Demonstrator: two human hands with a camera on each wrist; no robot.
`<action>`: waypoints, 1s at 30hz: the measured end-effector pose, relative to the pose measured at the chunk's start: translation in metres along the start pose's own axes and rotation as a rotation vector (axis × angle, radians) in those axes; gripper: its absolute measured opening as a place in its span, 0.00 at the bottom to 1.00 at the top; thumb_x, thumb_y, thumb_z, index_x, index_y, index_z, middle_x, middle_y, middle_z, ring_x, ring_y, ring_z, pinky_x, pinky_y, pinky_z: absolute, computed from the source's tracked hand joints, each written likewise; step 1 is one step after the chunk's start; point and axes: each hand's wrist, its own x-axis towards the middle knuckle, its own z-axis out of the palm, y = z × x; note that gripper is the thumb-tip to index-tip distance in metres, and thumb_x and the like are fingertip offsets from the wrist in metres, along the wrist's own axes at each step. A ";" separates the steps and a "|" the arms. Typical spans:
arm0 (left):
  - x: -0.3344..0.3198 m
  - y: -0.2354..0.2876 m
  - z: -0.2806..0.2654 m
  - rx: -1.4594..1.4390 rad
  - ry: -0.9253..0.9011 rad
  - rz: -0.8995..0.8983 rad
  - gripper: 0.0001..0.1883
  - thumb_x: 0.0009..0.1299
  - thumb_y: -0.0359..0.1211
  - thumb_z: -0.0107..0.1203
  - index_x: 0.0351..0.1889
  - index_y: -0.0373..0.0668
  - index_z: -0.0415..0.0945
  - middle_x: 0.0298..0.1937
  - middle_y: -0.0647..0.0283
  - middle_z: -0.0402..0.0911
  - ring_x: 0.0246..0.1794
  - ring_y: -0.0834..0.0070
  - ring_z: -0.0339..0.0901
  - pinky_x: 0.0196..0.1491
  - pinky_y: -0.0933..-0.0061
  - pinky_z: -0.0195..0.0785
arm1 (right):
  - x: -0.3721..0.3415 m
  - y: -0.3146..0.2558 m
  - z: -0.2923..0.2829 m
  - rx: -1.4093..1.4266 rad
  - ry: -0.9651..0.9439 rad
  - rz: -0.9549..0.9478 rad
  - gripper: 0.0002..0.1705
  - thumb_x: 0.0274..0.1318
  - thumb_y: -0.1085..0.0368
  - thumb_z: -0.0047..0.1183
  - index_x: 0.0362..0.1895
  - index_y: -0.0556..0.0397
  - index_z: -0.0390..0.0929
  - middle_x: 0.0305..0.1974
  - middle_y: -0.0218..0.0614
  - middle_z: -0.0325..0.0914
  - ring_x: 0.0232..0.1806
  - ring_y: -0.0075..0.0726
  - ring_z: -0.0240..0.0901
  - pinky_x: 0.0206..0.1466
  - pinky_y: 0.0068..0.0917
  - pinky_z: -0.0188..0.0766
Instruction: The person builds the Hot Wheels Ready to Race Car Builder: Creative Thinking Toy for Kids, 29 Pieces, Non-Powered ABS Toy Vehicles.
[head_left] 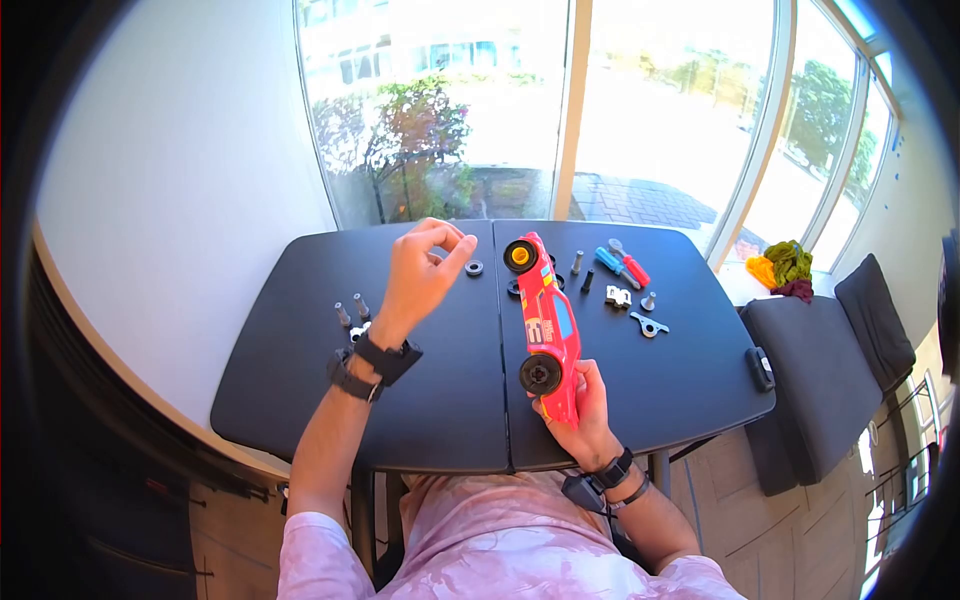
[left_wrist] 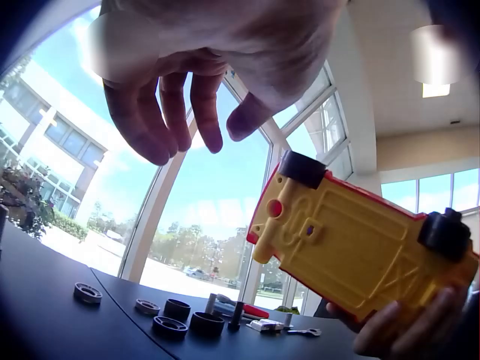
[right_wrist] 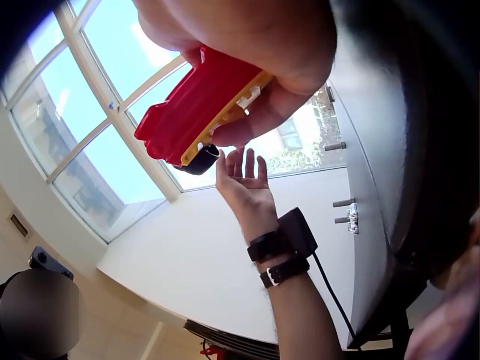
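Note:
My right hand grips one end of a red toy car above the table, with the car's side turned up in the head view. Two wheels show there: one black wheel near the gripping hand, and another with a yellow centre at the far end. Its yellow underside faces the left wrist camera. Beside the car, my left hand is raised with loosely bent fingers and nothing between them. In the right wrist view the left palm appears beyond a black wheel.
On the black table lie a loose wheel ring, several black rings, grey bolts, a black bolt, a white part, a grey wrench-like piece and blue and red handled tools. A dark chair stands right.

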 end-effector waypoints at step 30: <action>0.017 -0.014 0.011 0.094 0.100 0.156 0.19 0.79 0.30 0.69 0.67 0.42 0.86 0.57 0.56 0.88 0.52 0.67 0.88 0.55 0.67 0.82 | -0.001 -0.001 0.006 0.011 0.022 0.025 0.26 0.80 0.48 0.44 0.64 0.52 0.79 0.51 0.39 0.89 0.49 0.38 0.86 0.49 0.36 0.82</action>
